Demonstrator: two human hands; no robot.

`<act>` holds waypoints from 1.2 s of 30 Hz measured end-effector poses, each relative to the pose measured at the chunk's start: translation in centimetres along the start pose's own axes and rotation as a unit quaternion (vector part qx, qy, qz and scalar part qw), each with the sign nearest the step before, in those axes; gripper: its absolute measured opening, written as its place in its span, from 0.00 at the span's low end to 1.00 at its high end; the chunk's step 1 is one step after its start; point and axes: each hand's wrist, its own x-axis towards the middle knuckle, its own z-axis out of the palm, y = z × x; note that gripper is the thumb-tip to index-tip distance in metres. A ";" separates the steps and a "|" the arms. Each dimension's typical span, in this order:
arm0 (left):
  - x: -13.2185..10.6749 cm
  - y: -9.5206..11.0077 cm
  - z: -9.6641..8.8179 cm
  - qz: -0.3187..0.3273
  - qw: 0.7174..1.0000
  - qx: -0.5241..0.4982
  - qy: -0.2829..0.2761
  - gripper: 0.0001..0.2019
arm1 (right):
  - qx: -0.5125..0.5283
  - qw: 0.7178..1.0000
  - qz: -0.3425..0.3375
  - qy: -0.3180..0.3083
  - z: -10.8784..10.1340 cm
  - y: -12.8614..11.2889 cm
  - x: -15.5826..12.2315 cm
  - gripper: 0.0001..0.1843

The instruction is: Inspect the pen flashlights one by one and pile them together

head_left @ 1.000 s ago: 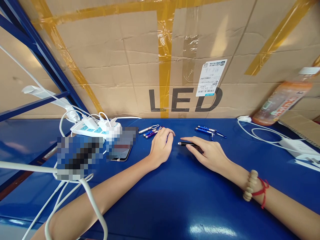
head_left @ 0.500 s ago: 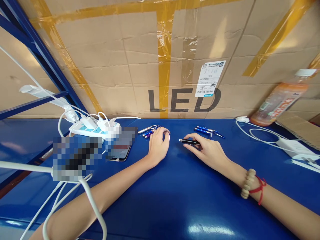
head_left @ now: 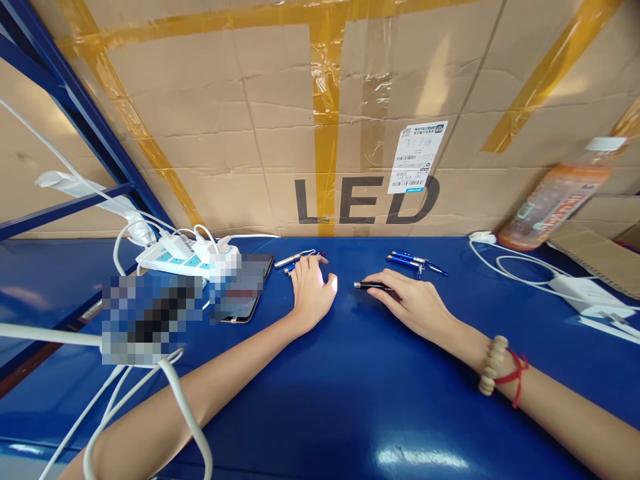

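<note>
My right hand (head_left: pixel 413 300) grips a slim black penlight (head_left: pixel 373 285) between thumb and fingers, its silver tip facing left. A bright patch of light falls on the thumb of my left hand (head_left: pixel 313 293). That left hand rests on the blue table, palm down, with fingers loosely curved and thumb apart, holding nothing I can see. Just past its fingertips lie a silver penlight (head_left: pixel 287 261) with a cord and a blue one (head_left: pixel 290 269), partly hidden by the hand. Beyond my right hand, two blue penlights (head_left: pixel 405 263) lie side by side.
A phone (head_left: pixel 245 303) and a white power strip (head_left: pixel 187 263) with plugs and cables are on the left. An orange drink bottle (head_left: pixel 560 193) leans at the back right, near a white charger (head_left: pixel 590 293). A large cardboard box (head_left: pixel 210 100) stands behind.
My right hand has shifted slightly down and left with the black penlight. The left hand's fingers have moved slightly, and light now shows more strongly on its thumb.
</note>
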 end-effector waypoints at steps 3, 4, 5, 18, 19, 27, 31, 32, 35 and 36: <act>-0.1 0.0 -0.1 0.007 1.000 0.013 -0.010 0.11 | -0.008 1.000 0.004 -0.002 -0.1 -0.1 0.0 0.14; -0.1 0.0 -0.1 0.016 1.000 0.013 -0.013 0.11 | -0.010 1.000 0.004 -0.002 -0.1 -0.1 0.0 0.14; -0.1 0.0 -0.1 0.026 0.999 0.012 -0.016 0.12 | -0.011 1.000 0.004 0.000 -0.1 -0.1 0.0 0.14; 0.0 0.4 -0.7 0.069 0.984 -0.164 -0.022 0.07 | -0.021 0.999 -0.024 0.011 0.3 0.3 -0.1 0.16; 0.0 0.5 -0.9 0.094 0.975 -0.199 -0.032 0.09 | -0.019 0.999 -0.024 0.011 0.3 0.2 -0.1 0.16; -0.1 0.3 -1.4 0.161 0.952 -0.249 -0.074 0.14 | -0.028 0.998 -0.041 0.029 0.3 0.1 -0.2 0.17; -0.1 0.3 -1.4 0.179 0.948 -0.248 -0.089 0.14 | -0.016 0.999 -0.044 0.024 0.1 -0.1 -0.2 0.17; -0.1 0.3 -1.4 0.181 0.948 -0.243 -0.094 0.14 | -0.010 0.999 -0.043 0.021 0.0 -0.1 -0.2 0.17; -0.2 0.3 -1.4 0.188 0.951 -0.220 -0.107 0.14 | 0.001 0.999 -0.037 0.019 0.0 -0.3 -0.2 0.18; -0.2 0.3 -1.4 0.194 0.951 -0.214 -0.111 0.14 | 0.000 0.999 -0.036 0.020 0.0 -0.3 -0.2 0.18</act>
